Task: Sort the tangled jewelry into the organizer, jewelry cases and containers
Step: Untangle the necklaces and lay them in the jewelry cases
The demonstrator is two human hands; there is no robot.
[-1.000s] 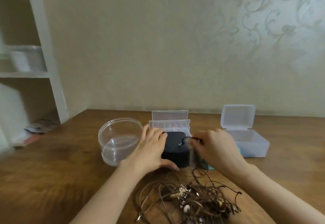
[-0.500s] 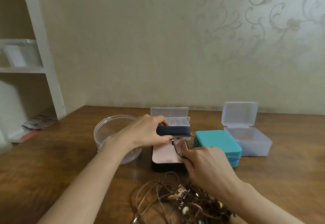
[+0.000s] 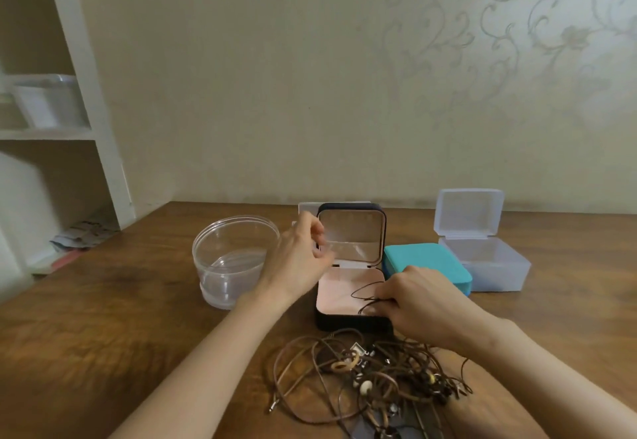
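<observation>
A dark jewelry case (image 3: 351, 321) with a pink lining stands open at the table's middle, its mirrored lid (image 3: 351, 232) upright. My left hand (image 3: 298, 256) holds the lid's left edge between thumb and fingers. My right hand (image 3: 420, 297) pinches a thin dark cord necklace (image 3: 365, 295) over the case's right side, the cord lying on the lining. A tangled pile of brown cord jewelry (image 3: 372, 373) with beads and pendants lies in front of the case.
A round clear container (image 3: 231, 259) stands left of the case. A closed teal case (image 3: 427, 264) and an open clear box (image 3: 482, 259) are on the right. A clear compartment organizer (image 3: 306, 207) peeks out behind the lid. White shelves (image 3: 51, 128) stand at far left.
My left hand swung the case's lid from nearly flat to fully upright. My right hand brought the dark cord down into the open case.
</observation>
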